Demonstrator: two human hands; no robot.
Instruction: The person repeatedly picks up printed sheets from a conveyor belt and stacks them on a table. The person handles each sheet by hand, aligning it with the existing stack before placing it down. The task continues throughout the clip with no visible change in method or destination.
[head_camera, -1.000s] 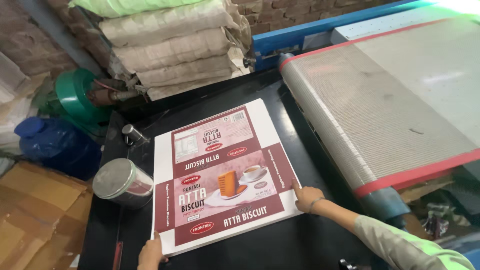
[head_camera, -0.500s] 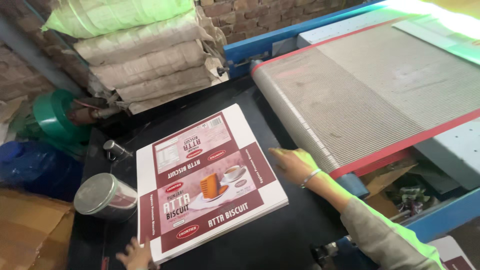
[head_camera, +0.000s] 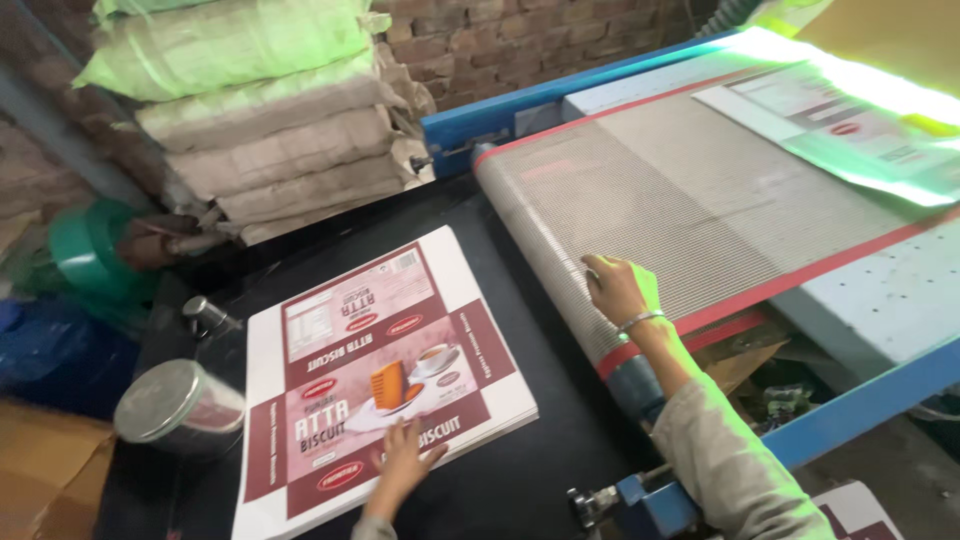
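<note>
- Black bench (head_camera: 560, 400) carried a stack of printed carton sheets (head_camera: 380, 370), with brick wall and sacks (head_camera: 260, 140) behind.
- Left hand (head_camera: 402, 462) lay flat, fingers spread, on the top sheet's near edge.
- Right hand (head_camera: 615, 288) rested loosely curled on the mesh conveyor (head_camera: 640, 200), holding nothing.
- Step looked like feeding sheets; next needs lifting one sheet cleanly.
- Another sheet (head_camera: 850, 130) rode farther along the belt.

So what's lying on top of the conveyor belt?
A printed sheet lies at the belt's far end; the right hand rests on its near edge. Glare washes out the rest.
</note>
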